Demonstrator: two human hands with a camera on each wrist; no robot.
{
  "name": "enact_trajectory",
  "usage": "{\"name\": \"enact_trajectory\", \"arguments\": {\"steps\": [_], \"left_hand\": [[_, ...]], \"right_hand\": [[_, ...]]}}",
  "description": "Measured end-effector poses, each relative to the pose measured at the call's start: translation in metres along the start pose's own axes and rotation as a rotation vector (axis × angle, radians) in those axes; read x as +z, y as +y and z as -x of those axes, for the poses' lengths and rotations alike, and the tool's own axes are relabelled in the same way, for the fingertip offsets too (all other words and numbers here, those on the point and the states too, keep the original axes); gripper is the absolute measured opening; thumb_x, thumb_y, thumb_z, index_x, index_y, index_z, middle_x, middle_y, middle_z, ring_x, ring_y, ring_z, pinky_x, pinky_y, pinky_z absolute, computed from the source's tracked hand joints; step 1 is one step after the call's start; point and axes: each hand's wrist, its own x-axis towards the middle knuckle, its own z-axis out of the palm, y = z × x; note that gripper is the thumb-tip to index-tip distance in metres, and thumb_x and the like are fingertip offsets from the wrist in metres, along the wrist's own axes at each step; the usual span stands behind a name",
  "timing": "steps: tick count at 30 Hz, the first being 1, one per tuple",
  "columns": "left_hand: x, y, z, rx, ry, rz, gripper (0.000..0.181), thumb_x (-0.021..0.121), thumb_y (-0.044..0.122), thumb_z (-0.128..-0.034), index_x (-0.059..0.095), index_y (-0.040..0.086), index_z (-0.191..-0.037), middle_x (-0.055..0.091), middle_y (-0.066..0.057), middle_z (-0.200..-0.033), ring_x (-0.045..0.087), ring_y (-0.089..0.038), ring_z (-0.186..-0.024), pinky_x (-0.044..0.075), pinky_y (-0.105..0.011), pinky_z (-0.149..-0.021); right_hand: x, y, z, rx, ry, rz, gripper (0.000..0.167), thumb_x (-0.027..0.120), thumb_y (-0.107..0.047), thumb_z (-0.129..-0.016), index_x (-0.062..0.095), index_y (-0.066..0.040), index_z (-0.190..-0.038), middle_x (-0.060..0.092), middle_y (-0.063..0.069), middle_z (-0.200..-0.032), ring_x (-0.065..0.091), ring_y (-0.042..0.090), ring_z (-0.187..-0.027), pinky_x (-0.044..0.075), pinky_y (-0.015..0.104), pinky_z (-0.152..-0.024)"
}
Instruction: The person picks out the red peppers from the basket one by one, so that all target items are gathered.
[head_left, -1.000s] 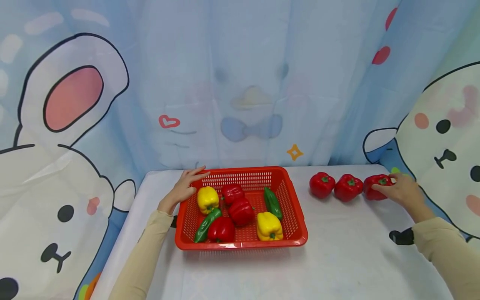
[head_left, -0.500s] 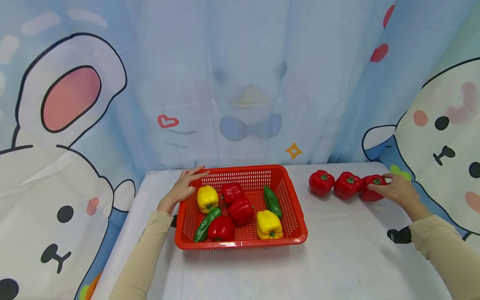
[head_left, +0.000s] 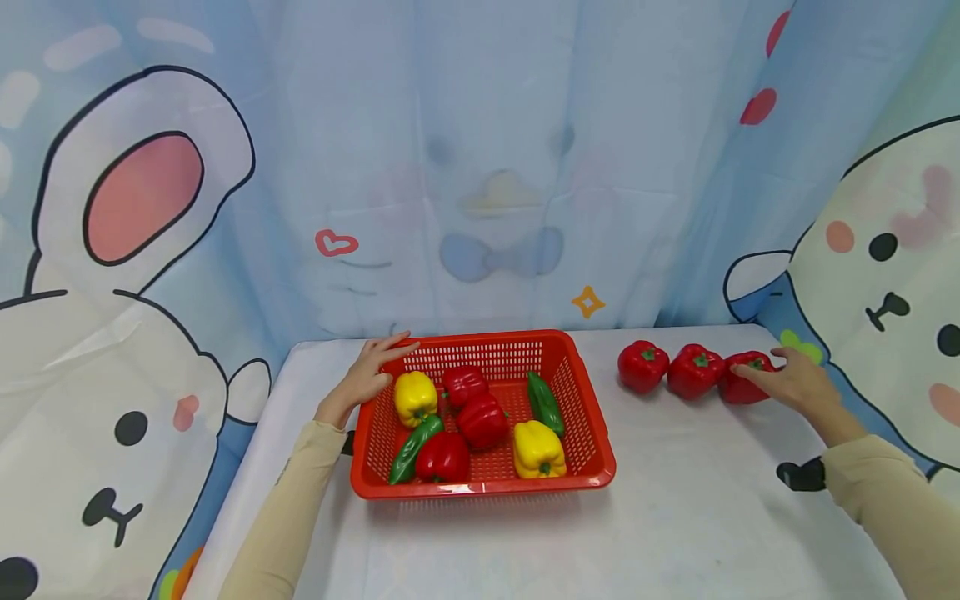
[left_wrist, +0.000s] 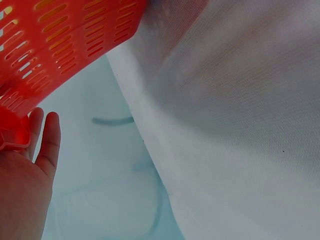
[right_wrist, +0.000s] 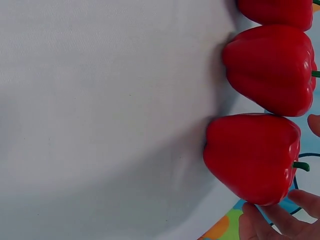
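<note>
My left hand (head_left: 367, 375) rests at the far left corner of a red plastic basket (head_left: 483, 492), its fingers straight over the rim; the left wrist view shows fingers (left_wrist: 49, 142) beside the basket's slotted wall (left_wrist: 65, 37). My right hand (head_left: 802, 383) is at the rightmost red bell pepper (head_left: 738, 385). In the right wrist view its fingertips (right_wrist: 252, 212) touch or nearly touch that pepper's side, while the thumb stands apart from it. Two more red bell peppers, the middle one (head_left: 694, 372) and the left one (head_left: 642, 367), complete the row.
Inside the basket lie several red bell peppers (head_left: 482, 421), two yellow bell peppers (head_left: 538, 450) and two green peppers (head_left: 545, 406). A white cloth (head_left: 675, 517) covers the table. Behind it hangs a blue curtain (head_left: 495, 125) with cartoon animals.
The rightmost bell pepper has shifted left against the middle one, with my right hand following. Its fingers have since loosened slightly. My left hand and the basket stay in place.
</note>
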Motion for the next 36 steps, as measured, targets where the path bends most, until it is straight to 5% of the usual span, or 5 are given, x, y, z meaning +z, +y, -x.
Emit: {"name": "enact_trajectory", "arguments": {"steps": [13,21,32,36], "left_hand": [[0.004,-0.001,0.003,0.0,-0.012,0.007,0.073,0.038,-0.01,-0.0743,0.052,0.005,-0.144,0.033,-0.016,-0.156,0.034,-0.037,-0.119,0.035,-0.043,-0.083],[0.0,0.002,0.001,-0.002,-0.006,-0.007,0.073,0.037,-0.012,-0.0744,0.052,0.006,-0.144,0.033,-0.016,-0.157,0.034,-0.038,-0.119,0.035,-0.042,-0.08],[0.001,0.0,-0.001,-0.002,0.003,-0.011,0.073,0.039,-0.013,-0.0744,0.052,0.006,-0.144,0.033,-0.016,-0.156,0.035,-0.037,-0.117,0.036,-0.043,-0.081],[0.0,0.0,0.0,0.003,0.01,-0.004,0.073,0.039,-0.014,-0.0743,0.053,0.006,-0.143,0.034,-0.016,-0.156,0.035,-0.037,-0.116,0.035,-0.042,-0.081]], "right_hand": [[-0.008,-0.033,0.005,-0.239,0.109,0.144,0.086,0.068,-0.045,-0.088,0.033,0.018,-0.135,0.037,0.044,-0.123,0.038,0.061,-0.11,0.049,0.064,-0.072],[0.007,-0.12,0.013,-0.439,-0.018,0.13,0.08,0.065,-0.038,-0.091,0.031,0.009,-0.146,0.029,0.04,-0.143,0.029,0.058,-0.127,0.035,0.073,-0.091],[0.066,-0.236,0.031,-0.751,-0.147,0.004,0.06,0.064,-0.029,-0.095,0.047,0.004,-0.141,0.053,0.027,-0.135,0.053,0.043,-0.119,0.046,0.057,-0.093],[0.091,-0.27,0.042,-0.846,-0.207,0.032,0.055,0.064,-0.026,-0.095,0.05,0.004,-0.138,0.056,0.025,-0.133,0.055,0.04,-0.118,0.044,0.055,-0.097]]}}
